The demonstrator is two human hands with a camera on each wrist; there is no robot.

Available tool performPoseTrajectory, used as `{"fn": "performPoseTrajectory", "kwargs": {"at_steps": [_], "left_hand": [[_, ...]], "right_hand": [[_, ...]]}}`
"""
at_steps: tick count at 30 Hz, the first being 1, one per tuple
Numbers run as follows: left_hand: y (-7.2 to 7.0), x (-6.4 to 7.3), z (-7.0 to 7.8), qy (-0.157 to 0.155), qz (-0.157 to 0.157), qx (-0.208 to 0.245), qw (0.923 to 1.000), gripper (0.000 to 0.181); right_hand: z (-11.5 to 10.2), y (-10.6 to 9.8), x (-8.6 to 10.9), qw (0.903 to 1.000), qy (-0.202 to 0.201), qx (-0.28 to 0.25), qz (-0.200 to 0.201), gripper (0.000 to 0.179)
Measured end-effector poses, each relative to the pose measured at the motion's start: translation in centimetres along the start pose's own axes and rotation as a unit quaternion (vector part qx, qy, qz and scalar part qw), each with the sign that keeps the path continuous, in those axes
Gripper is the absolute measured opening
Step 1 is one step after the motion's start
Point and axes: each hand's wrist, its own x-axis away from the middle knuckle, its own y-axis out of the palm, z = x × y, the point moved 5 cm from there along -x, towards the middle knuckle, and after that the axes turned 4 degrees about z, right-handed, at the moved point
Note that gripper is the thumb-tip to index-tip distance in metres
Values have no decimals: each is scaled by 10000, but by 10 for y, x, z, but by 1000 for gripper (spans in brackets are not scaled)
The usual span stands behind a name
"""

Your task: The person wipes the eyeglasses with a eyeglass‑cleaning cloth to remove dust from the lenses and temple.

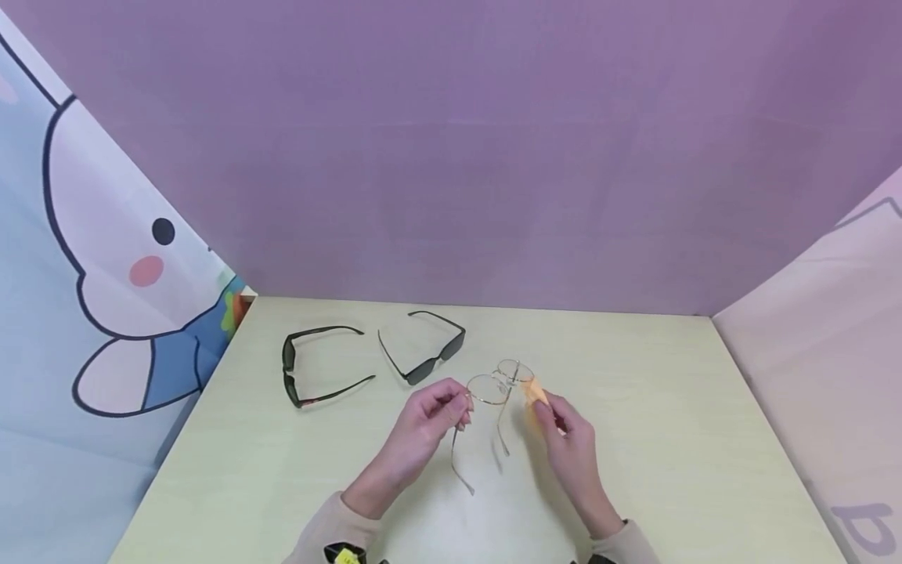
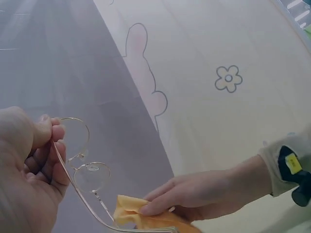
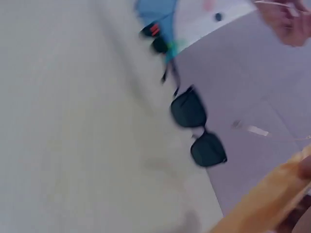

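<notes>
Thin gold wire-rimmed eyeglasses [image 1: 488, 389] with round clear lenses are held above the table, temples hanging down. My left hand [image 1: 430, 427] pinches them at the left hinge between thumb and fingers; the left wrist view shows the same grip on the eyeglasses [image 2: 92, 177]. My right hand [image 1: 574, 446] pinches an orange cloth [image 1: 535, 392] beside the right lens. In the left wrist view the cloth [image 2: 131, 211] lies close to the far temple; whether it touches the frame I cannot tell. The right wrist view shows the cloth [image 3: 272, 194] blurred at the lower right.
Black sunglasses [image 1: 290, 368] stand unfolded at the left of the pale table [image 1: 669, 439]. A second dark pair of sunglasses [image 1: 437, 360] rests unfolded just behind my left hand. A purple backdrop [image 1: 479, 157] rises at the table's far edge, with printed cloth panels on both sides.
</notes>
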Motion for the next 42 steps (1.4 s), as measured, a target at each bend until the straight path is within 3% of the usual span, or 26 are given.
{"fn": "performPoseTrajectory", "kwargs": {"at_steps": [2,4,6,9,15,19,22,26,29,32,35,39,42], "left_hand": [[3,0,-1,18,-66,47,10000,27],[6,1,-3,26,-193,94,9998,28],[9,1,-5,49,-286,97,9995,28],[10,2,-6,110,-288,77,9995,27],[8,2,-5,154,-126,-20,9998,25],[8,2,-7,100,-159,-20,9998,25],[9,3,-7,115,-160,44,9998,26],[10,5,-7,262,-184,147,9994,26],[9,7,-7,364,-164,152,9991,26],[6,8,-9,362,-108,86,9992,25],[6,8,-11,325,-126,32,9994,25],[8,7,-12,350,-212,33,9992,25],[10,7,-12,357,-275,83,9990,24]], "right_hand": [[5,3,-3,9929,1080,-469,-155,29],[9,6,-4,9723,1964,-1216,-366,40],[10,10,-2,9453,2543,-1974,-528,49],[12,16,5,9126,2994,-2687,-729,50],[15,31,23,8864,3428,-2836,-1278,52],[10,28,19,8834,3371,-2969,-1334,58],[1,19,4,8902,2918,-3324,-1093,59],[-6,16,-7,8874,2533,-3732,-958,58],[0,25,5,8925,2890,-3279,-1115,57],[11,36,25,8884,3435,-2690,-1427,58],[15,39,33,8903,3571,-2368,-1542,56],[8,28,15,9023,3126,-2701,-1231,57],[-1,18,-1,9010,2694,-3231,-1057,61]]}}
